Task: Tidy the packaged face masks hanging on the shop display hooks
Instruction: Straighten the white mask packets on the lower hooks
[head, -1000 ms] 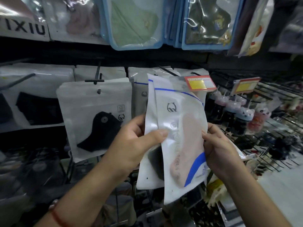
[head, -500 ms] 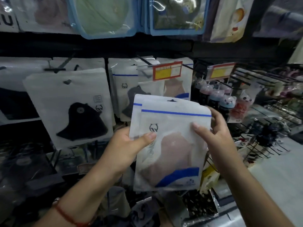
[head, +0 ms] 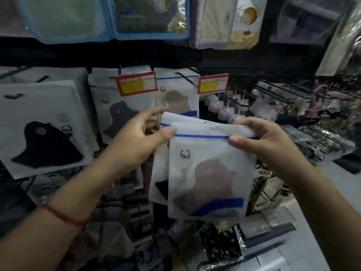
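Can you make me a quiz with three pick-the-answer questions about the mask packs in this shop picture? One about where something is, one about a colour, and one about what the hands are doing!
1. Where is the pack with the black mask?
A. hanging at the left of the display
B. lying on the floor
C. in the right hand

2. What colour is the line across the top of the front pack?
A. red
B. blue
C. green

3. What are the two hands doing with the front pack?
A. both pinch its top edge
B. both hang empty
C. one tears it open

Answers:
1 A: it hangs at the left, away from both hands.
2 B: a blue line runs across just under the top edge.
3 A: the left hand and the right hand each grip a top corner.
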A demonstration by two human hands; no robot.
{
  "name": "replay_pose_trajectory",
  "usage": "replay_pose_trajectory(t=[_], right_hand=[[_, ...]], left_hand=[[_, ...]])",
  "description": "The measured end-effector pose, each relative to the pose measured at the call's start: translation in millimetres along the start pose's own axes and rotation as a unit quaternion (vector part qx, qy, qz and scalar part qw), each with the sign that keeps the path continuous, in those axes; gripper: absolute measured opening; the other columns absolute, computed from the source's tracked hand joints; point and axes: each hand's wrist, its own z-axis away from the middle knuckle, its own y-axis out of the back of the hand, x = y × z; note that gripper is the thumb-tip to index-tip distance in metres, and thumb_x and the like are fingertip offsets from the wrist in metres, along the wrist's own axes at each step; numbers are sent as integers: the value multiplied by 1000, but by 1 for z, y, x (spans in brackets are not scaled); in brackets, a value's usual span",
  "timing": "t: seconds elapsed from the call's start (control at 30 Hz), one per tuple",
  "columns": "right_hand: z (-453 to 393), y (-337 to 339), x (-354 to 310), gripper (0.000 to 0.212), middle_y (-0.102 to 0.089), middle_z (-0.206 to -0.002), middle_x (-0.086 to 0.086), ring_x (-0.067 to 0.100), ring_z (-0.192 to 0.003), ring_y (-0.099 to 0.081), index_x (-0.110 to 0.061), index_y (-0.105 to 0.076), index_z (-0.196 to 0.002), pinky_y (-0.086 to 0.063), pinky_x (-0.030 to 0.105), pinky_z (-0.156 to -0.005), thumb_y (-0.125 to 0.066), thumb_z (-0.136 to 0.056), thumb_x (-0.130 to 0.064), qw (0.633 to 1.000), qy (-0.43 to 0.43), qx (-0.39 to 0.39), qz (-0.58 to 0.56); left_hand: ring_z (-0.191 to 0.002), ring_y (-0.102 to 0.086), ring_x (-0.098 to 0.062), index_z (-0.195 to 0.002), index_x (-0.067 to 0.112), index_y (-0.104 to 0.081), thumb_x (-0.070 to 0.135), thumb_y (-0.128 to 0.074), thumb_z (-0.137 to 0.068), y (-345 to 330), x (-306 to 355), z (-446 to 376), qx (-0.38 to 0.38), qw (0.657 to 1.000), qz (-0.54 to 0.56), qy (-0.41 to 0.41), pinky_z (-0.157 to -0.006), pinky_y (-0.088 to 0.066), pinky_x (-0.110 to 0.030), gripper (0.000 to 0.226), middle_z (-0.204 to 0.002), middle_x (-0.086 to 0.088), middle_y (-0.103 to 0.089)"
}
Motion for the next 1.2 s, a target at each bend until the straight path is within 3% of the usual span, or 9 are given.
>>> replay_pose_trajectory(t=[0.1,0.17,0.3,0.47,0.63,0.8,0.97,1.1,1.2], right_hand=[[-2,17,4,26,-71,-96,12,31,-86,-71,-10,-70,-99,-61,42,-73,-76,-77,-24,1000,11,-26,5],[-5,28,4,30,-72,-93,12,30,-83,-71,-8,-70,-99,-61,40,-71,-76,-75,-25,999,17,-38,-3],[-13,46,4,23,-72,-88,10,25,-78,-71,-10,-71,-96,-58,34,-66,-76,-79,-24,996,45,-67,28],[-25,56,4,13,-68,-88,-6,12,-80,-67,-26,-70,-94,-56,29,-67,-75,-83,-31,978,100,-46,176],[-38,52,2,26,-65,-92,-7,17,-78,-62,-24,-71,-107,-42,24,-60,-75,-81,-28,792,353,4,498],[-50,50,3,15,-69,-81,-5,19,-67,-65,-20,-67,-99,-51,33,-49,-70,-86,-27,775,387,-33,499],[-52,65,0,18,-68,-69,-3,22,-55,-64,-18,-68,-94,-50,32,-43,-59,-91,-33,765,396,35,507],[-55,87,-4,16,-71,-83,0,25,-69,-67,-19,-68,-96,-55,38,-54,-61,-92,-33,785,352,55,507],[-61,74,-2,19,-70,-96,1,24,-82,-67,-20,-67,-89,-57,38,-71,-55,-90,-34,772,358,3,525]], left_hand=[[-116,-53,-4,-141,52,-41,50,-68,-87,-5,28,-21,-54,956,-275,-84,-93,-47,-26,61,-132,24,-46],[-112,-51,1,-132,47,-50,50,-69,-86,-10,46,-32,-85,930,-341,-105,-85,-42,-18,50,-124,30,-47],[-101,-55,0,-103,43,-57,59,-61,-88,-29,60,-48,-130,892,-411,-138,-85,-47,-29,22,-110,23,-53],[-79,-60,4,-86,32,-68,43,-66,-92,-55,65,-54,-111,915,-366,-130,-66,-47,-24,13,-82,17,-65],[-66,-59,-5,-77,27,-67,36,-73,-89,-63,67,-51,-51,929,-340,-135,-56,-43,-25,16,-73,8,-64],[-56,-57,-3,-68,22,-56,40,-79,-80,-55,66,-44,-28,949,-293,-115,-47,-43,-22,32,-62,8,-58],[-50,-44,0,-66,22,-56,61,-77,-64,-32,66,-44,-20,963,-256,-75,-48,-35,-19,44,-55,11,-52],[-55,-53,1,-77,33,-62,72,-71,-63,0,66,-43,2,972,-220,-82,-53,-42,-16,43,-63,12,-62],[-77,-66,-3,-86,38,-61,58,-65,-77,10,67,-35,-5,949,-291,-123,-71,-56,-33,22,-85,16,-70]])
